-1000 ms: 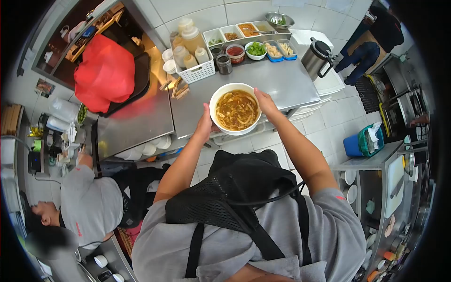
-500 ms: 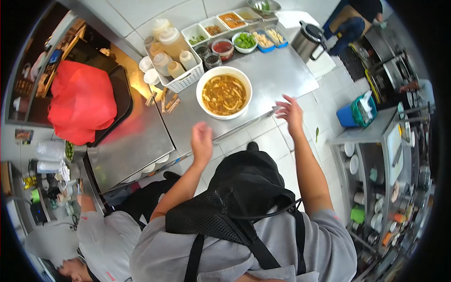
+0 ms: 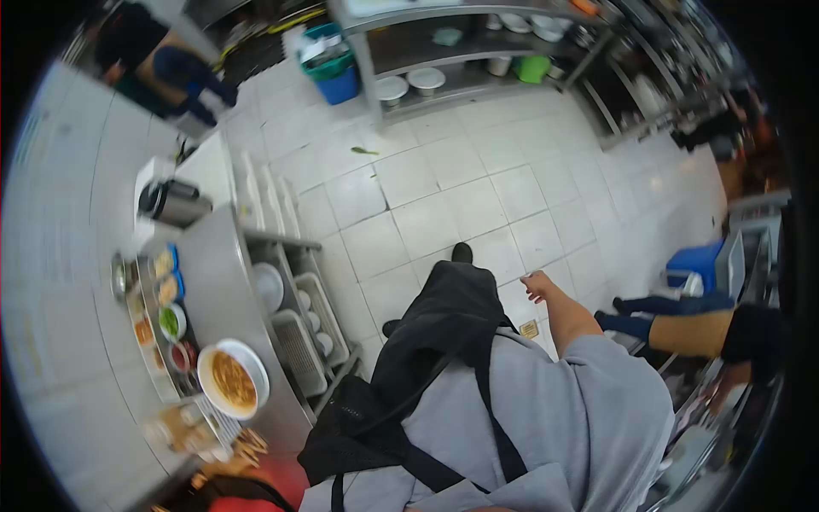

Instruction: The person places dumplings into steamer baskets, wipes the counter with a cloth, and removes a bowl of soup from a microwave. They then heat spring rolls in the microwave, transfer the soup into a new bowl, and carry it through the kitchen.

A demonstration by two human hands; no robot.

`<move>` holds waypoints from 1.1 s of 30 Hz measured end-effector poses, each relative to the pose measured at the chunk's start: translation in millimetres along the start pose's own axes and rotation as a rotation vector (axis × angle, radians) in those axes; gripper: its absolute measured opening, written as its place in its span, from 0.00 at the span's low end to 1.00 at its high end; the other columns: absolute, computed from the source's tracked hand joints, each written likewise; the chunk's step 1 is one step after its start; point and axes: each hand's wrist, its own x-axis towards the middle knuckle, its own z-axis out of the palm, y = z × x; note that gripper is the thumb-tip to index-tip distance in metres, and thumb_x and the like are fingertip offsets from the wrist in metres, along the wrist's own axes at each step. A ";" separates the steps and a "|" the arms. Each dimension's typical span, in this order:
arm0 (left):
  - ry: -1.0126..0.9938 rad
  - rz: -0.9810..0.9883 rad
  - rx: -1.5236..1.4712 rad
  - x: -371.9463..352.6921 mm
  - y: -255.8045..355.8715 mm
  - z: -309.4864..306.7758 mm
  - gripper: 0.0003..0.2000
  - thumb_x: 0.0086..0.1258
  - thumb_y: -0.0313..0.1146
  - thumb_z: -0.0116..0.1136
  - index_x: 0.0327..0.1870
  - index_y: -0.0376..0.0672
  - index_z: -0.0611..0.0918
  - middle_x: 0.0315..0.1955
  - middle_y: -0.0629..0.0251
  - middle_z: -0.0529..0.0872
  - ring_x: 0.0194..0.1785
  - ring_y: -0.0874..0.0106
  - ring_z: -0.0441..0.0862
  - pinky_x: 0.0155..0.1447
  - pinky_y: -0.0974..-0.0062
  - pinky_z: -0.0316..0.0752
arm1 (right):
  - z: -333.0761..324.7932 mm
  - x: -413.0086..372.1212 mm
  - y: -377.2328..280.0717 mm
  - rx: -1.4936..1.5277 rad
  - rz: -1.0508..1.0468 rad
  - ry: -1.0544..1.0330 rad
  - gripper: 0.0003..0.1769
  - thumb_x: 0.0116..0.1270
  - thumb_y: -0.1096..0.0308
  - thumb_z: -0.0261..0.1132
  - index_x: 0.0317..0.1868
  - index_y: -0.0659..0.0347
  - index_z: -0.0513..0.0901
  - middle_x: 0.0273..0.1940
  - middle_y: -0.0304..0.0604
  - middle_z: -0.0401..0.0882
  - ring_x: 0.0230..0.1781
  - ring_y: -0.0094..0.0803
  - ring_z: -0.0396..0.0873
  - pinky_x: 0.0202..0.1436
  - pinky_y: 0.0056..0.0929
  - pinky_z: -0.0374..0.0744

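Head view: I see the right hand (image 3: 537,286) free above white floor tiles (image 3: 428,212), fingers seemingly half-curled; the left hand is out of sight, so I cannot tell its state. One round white bowl (image 3: 259,372) of brown soup (image 3: 233,381) stands on the grey steel counter (image 3: 211,260).

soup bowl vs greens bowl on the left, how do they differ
Size: the soup bowl looks much larger than the greens bowl.
Contents: the soup bowl holds orange-brown soup; the greens bowl holds bright green leaves.
Place: the soup bowl stands nearer the front edge of the counter; the greens bowl sits farther back.
Shared: both are round, white-rimmed, and touched by no visible hand.
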 end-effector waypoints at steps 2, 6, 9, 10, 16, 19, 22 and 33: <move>-0.005 -0.002 0.119 19.8 9.8 -40.9 0.17 0.74 0.44 0.48 0.43 0.37 0.81 0.36 0.59 0.85 0.33 0.66 0.82 0.37 0.65 0.76 | 9.0 16.6 24.8 0.119 -0.008 0.046 0.26 0.65 0.51 0.58 0.53 0.63 0.76 0.40 0.54 0.82 0.30 0.44 0.84 0.30 0.48 0.83; 0.049 0.301 0.609 85.8 98.9 -129.4 0.18 0.74 0.45 0.47 0.41 0.37 0.81 0.34 0.58 0.85 0.32 0.64 0.82 0.35 0.63 0.76 | 16.1 41.8 37.3 0.321 -0.060 -0.020 0.21 0.65 0.55 0.59 0.49 0.63 0.78 0.37 0.52 0.83 0.29 0.41 0.84 0.27 0.44 0.83; 0.240 0.081 -0.160 162.9 215.0 -191.6 0.16 0.74 0.45 0.48 0.39 0.39 0.79 0.30 0.60 0.83 0.27 0.67 0.80 0.28 0.67 0.73 | -14.4 64.5 41.7 0.090 -0.290 -0.039 0.18 0.61 0.60 0.57 0.44 0.65 0.82 0.28 0.50 0.83 0.23 0.38 0.83 0.25 0.37 0.83; 0.481 -0.044 -0.653 161.0 334.1 -225.4 0.15 0.74 0.44 0.48 0.38 0.40 0.78 0.28 0.62 0.82 0.24 0.69 0.78 0.25 0.69 0.72 | -26.7 68.4 42.0 0.122 -0.286 -0.038 0.18 0.61 0.60 0.57 0.44 0.65 0.82 0.28 0.50 0.83 0.23 0.38 0.83 0.25 0.37 0.83; 0.223 0.590 -0.155 224.5 638.1 -216.0 0.20 0.70 0.40 0.57 0.58 0.40 0.77 0.34 0.65 0.83 0.38 0.75 0.78 0.43 0.79 0.73 | -138.8 106.8 39.2 0.531 -0.096 0.219 0.13 0.58 0.63 0.64 0.34 0.66 0.80 0.23 0.45 0.80 0.19 0.30 0.80 0.19 0.32 0.80; 0.086 0.701 -0.040 240.6 697.7 -177.3 0.19 0.69 0.40 0.58 0.55 0.38 0.79 0.33 0.65 0.83 0.37 0.74 0.78 0.46 0.77 0.73 | -180.3 146.6 12.8 0.427 -0.227 0.296 0.15 0.56 0.60 0.69 0.28 0.66 0.80 0.21 0.49 0.79 0.18 0.36 0.79 0.23 0.34 0.78; -0.073 0.599 0.090 293.2 686.8 -162.2 0.20 0.69 0.42 0.58 0.55 0.38 0.78 0.34 0.62 0.84 0.39 0.71 0.80 0.47 0.73 0.74 | -216.8 179.5 -34.2 0.339 -0.401 0.293 0.16 0.54 0.58 0.71 0.28 0.64 0.81 0.22 0.49 0.80 0.23 0.36 0.81 0.29 0.35 0.80; 0.024 -0.033 0.526 409.1 638.2 -241.6 0.15 0.71 0.40 0.48 0.29 0.40 0.79 0.22 0.58 0.83 0.26 0.63 0.81 0.37 0.64 0.78 | -439.6 241.3 -172.9 0.105 -0.416 0.372 0.16 0.58 0.54 0.66 0.34 0.59 0.83 0.34 0.50 0.84 0.38 0.44 0.83 0.43 0.37 0.80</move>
